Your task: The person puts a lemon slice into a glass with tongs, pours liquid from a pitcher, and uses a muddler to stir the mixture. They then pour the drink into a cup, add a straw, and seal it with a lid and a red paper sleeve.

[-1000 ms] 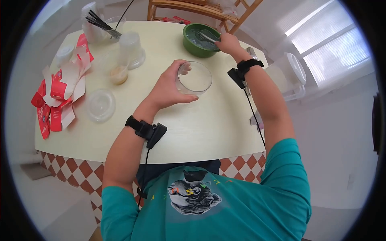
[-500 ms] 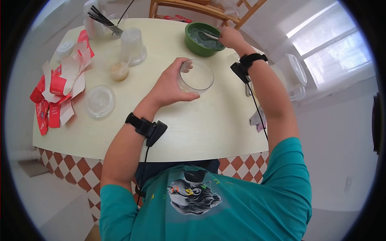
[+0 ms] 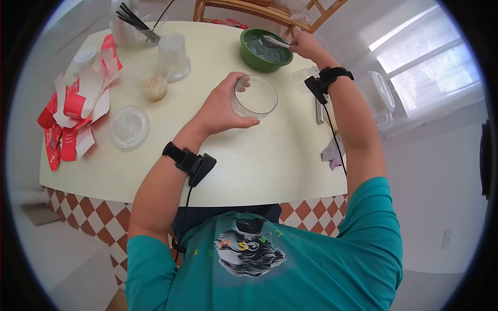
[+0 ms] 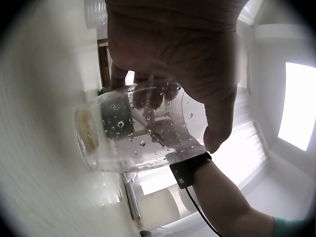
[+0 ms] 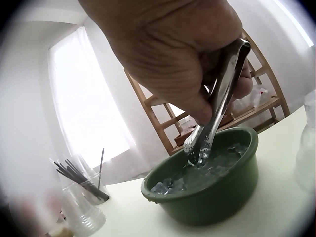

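My left hand (image 3: 220, 106) grips a clear cup (image 4: 143, 133) near the middle of the table, its thumb and fingers curled round the wall. Water drops cling to that wall, and something beige shows at its base in the left wrist view. At the back of the table, my right hand (image 3: 309, 47) holds metal tongs (image 5: 222, 98). Their tips slant down over a green bowl (image 5: 212, 202) of wet, clear ice pieces (image 5: 168, 185). I cannot tell whether a piece sits between the tips.
Torn red-and-white packaging (image 3: 75, 111) lies at the left. A round clear lid (image 3: 129, 128), a small cup with beige contents (image 3: 155, 88), upturned plastic cups (image 3: 172, 52) and black straws (image 3: 132, 20) stand nearby. At right are a metal utensil (image 3: 320, 111) and a cloth (image 3: 332, 150).
My right hand has moved slightly right, and the tongs' tips have shifted from within the bowl towards its back rim. My left hand keeps holding the cup; the head view has shifted slightly.
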Available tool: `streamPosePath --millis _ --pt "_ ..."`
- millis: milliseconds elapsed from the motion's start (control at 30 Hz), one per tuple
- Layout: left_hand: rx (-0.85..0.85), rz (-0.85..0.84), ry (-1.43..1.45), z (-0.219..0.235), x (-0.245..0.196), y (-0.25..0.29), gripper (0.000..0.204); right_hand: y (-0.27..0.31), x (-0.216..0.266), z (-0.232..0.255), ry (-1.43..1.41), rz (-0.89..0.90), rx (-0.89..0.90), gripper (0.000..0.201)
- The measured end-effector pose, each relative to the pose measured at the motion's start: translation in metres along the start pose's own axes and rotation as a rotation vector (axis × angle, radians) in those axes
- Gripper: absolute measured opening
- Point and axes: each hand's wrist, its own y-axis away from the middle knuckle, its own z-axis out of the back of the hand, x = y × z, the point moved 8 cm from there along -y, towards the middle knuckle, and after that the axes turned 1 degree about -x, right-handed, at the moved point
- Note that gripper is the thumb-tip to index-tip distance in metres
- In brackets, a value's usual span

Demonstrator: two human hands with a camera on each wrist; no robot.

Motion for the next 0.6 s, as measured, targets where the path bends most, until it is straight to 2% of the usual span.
streamPosePath --millis 367,600 --pt "-0.005 0.003 -0.005 0.0 -0.001 0.0 0.088 0.001 0.012 -0.006 0.098 -0.001 -0.018 0.025" --pt "-0.005 0.001 -0.001 0.0 0.0 0.0 0.088 0.001 0.006 -0.015 0.1 -0.067 0.05 0.032"
